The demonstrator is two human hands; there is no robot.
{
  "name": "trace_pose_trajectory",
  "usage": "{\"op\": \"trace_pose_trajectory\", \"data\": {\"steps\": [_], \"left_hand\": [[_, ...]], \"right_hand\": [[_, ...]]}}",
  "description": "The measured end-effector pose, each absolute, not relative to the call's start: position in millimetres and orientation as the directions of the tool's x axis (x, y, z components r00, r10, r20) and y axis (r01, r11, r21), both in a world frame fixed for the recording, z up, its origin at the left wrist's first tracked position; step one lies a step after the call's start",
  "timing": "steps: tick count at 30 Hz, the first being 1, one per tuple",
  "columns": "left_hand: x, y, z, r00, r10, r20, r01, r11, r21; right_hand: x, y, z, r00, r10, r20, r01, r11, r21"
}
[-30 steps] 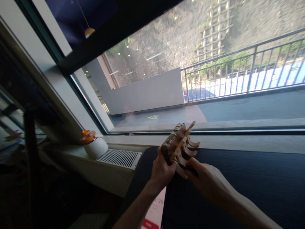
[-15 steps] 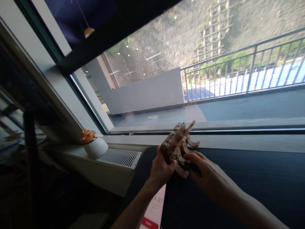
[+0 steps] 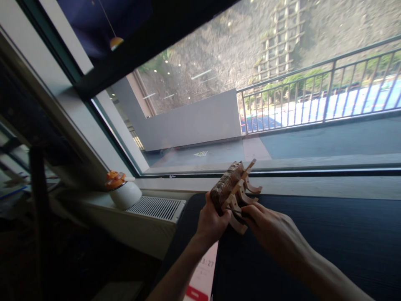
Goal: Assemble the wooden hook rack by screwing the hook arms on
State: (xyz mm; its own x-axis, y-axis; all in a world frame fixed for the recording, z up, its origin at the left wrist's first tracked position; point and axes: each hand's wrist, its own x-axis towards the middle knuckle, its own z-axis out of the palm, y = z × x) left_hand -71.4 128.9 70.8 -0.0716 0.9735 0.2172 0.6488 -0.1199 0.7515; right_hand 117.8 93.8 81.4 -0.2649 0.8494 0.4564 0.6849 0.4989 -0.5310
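My left hand [image 3: 213, 223] is wrapped round the near end of a small wooden assembly [image 3: 233, 188], a brown ribbed block with several pale curved wooden prongs sticking out to its right. My right hand [image 3: 271, 232] is closed in a pinch on a thin dark tool [image 3: 239, 214] whose tip touches the lower prongs. Both hands hold the piece just above a dark table top [image 3: 313, 242], close to the window.
A pale window sill [image 3: 313, 186] runs behind the table, under a large window with a railing outside. To the left sit a white vent grille [image 3: 156, 207] and a white bowl-shaped object with an orange top [image 3: 123, 190]. A white and red card [image 3: 203, 278] lies near my left forearm.
My right hand has shifted slightly along the prongs with the dark tool. The wooden assembly and my left hand stay almost where they were.
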Motion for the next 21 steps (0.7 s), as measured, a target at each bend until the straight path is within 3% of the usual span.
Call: {"op": "trace_pose_trajectory", "data": {"steps": [7, 13, 15, 19, 21], "left_hand": [[-74, 131, 66, -0.034, 0.968, 0.247, 0.631, -0.171, 0.757], [-74, 131, 66, -0.032, 0.971, 0.237, 0.631, -0.165, 0.758], [-73, 131, 67, -0.041, 0.971, 0.234, 0.634, -0.156, 0.757], [-71, 129, 71, -0.053, 0.97, 0.238, 0.647, -0.148, 0.748], [-71, 129, 71, -0.058, 0.97, 0.235, 0.652, -0.141, 0.745]], "right_hand": [[124, 112, 72, -0.237, 0.933, 0.27, 0.527, 0.358, -0.771], [121, 105, 74, -0.189, 0.941, 0.282, 0.548, 0.339, -0.764], [119, 96, 80, -0.201, 0.919, 0.34, 0.62, 0.388, -0.682], [115, 83, 91, -0.37, 0.768, 0.523, 0.784, 0.56, -0.268], [113, 81, 92, -0.438, 0.705, 0.558, 0.782, 0.605, -0.149]]}}
